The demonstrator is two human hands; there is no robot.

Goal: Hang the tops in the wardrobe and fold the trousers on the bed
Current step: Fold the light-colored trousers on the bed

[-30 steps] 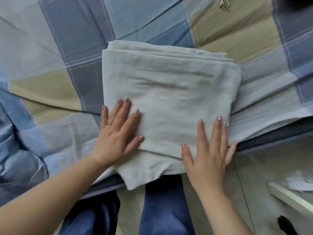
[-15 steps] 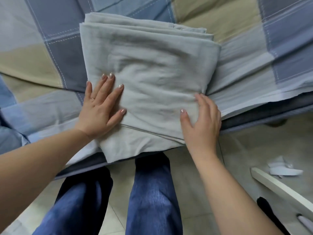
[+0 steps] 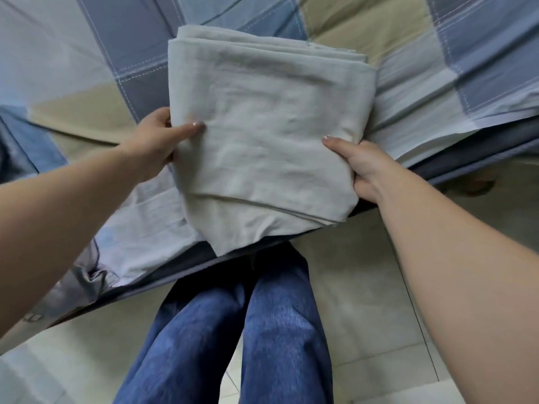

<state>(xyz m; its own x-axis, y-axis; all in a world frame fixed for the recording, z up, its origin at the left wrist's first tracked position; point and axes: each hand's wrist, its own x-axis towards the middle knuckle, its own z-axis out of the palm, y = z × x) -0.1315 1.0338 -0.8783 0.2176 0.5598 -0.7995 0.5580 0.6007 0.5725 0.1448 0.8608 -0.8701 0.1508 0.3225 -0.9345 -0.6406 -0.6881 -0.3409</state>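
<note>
Pale grey cloth, the folded trousers point(image 3: 262, 135) at the bed point(image 3: 437, 91) edge: I grip them with my left hand point(image 3: 154, 141) and right hand point(image 3: 364, 167), thumbs on top. Soft and light, they should sag unless supported from below.

head view, looking steeply down, close over bed point(image 3: 437, 91) edge.

No legible text, labels, brands, numbers or signs anywhere on cloth, bedding or floor.
</note>
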